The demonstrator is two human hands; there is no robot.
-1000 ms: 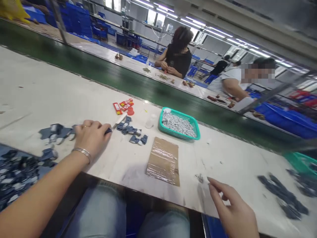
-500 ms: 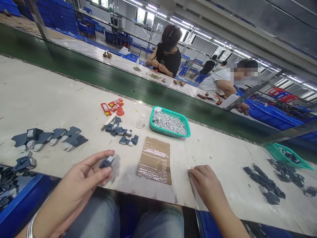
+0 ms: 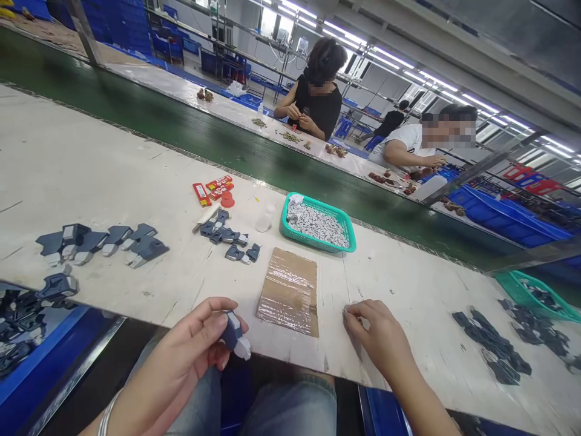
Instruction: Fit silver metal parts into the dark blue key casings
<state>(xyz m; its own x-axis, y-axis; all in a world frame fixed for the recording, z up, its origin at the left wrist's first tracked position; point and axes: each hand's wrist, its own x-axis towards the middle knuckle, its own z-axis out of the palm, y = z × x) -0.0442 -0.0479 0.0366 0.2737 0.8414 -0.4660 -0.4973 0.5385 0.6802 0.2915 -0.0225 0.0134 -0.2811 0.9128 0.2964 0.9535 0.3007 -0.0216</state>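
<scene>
Shifting toward the cardboard sheet (image 3: pixel 289 287), the left hand (image 3: pixel 195 339) is nearer the table (image 3: pixel 390 260) edge than half a second ago, thumb and curled fingers pinching one dark blue part (image 3: pixel 233 330), its pale end now in view! The right hand (image 3: pixel 381 333) holds its spot, fingertips nearly together at the tabletop; anything between them, can't tell. That one sheet lies between the hands, one teal basket (image 3: pixel 318 243) of pale bits beyond. Farther off, one white-shirted co-worker (image 3: pixel 408 142) has lifted a hand.
</scene>
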